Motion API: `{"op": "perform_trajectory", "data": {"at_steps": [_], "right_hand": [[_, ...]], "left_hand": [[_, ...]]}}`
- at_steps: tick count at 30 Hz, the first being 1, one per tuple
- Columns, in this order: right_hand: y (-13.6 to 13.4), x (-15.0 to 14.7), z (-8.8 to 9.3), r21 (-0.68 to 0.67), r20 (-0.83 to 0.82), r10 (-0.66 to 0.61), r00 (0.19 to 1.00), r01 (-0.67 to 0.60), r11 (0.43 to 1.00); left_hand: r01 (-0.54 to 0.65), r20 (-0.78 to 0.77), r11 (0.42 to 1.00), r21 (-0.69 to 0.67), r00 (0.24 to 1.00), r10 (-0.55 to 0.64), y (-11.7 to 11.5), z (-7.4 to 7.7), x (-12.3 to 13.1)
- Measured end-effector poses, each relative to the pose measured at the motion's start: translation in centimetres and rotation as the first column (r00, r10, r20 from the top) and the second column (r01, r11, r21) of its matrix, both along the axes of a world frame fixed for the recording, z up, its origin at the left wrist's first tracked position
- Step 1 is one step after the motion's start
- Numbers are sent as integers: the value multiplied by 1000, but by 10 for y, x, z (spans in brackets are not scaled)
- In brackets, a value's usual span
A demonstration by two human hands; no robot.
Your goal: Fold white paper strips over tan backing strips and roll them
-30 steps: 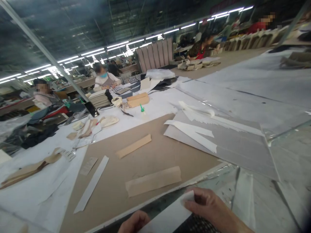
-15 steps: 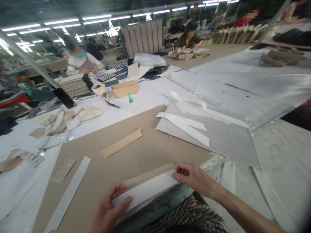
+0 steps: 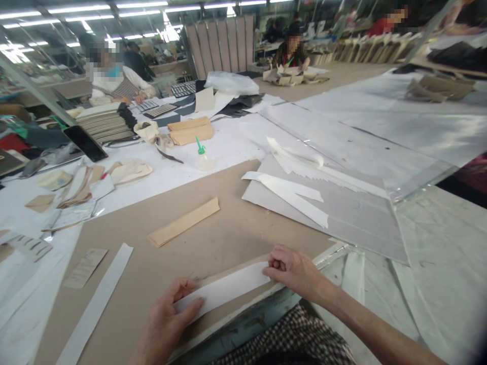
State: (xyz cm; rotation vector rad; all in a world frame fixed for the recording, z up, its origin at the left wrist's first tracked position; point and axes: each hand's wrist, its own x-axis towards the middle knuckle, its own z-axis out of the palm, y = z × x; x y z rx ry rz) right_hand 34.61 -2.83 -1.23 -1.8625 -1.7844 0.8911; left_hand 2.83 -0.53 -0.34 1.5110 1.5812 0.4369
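A white strip (image 3: 232, 290) stretches between my two hands at the near edge of the brown board (image 3: 125, 213). My left hand (image 3: 171, 314) pinches its left end, thumb on top. At the other end, the thumb and curled fingers of my right hand (image 3: 291, 271) grip the right tip. A thin tan band shows just behind the white strip; I cannot tell whether it is a separate piece. Farther up the board lies a folded tan strip (image 3: 184, 222). Another long white strip (image 3: 97, 301) rests to the left, beside a small beige piece (image 3: 87, 267).
On the right, a grey sheet (image 3: 353, 223) carries several white strips (image 3: 292, 197). A bottle with a green nozzle (image 3: 203, 156) stands beyond the board. A phone (image 3: 85, 143), stacked pieces (image 3: 102, 123) and scraps (image 3: 81, 185) lie to the left. Co-workers sit across the table.
The white strip in my hands has come down flatter toward the board, and less tan shows behind it. Both hands keep their grip, shifting slightly. The view has turned a little.
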Motion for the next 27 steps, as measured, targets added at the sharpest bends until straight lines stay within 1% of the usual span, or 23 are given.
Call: {"op": "perform_trajectory", "data": {"at_steps": [13, 18, 21, 24, 27], "right_hand": [[-4, -3, -3, 41, 54, -12, 998, 9, 999], [-6, -2, -5, 57, 66, -7, 998, 3, 998], [-7, -2, -5, 65, 79, -5, 997, 0, 998], [-7, -3, -4, 78, 86, 5, 996, -12, 997], [-9, -4, -6, 110, 89, 21, 996, -30, 993]], "left_hand": [[55, 10, 998, 16, 998, -55, 3, -4, -2], [114, -23, 993, -23, 993, -115, 8, -8, -7], [106, -34, 994, -21, 994, -107, 9, -9, -7], [111, -47, 994, -11, 993, -111, 8, -7, -5], [112, -45, 993, 18, 993, -112, 5, 0, -3]]}}
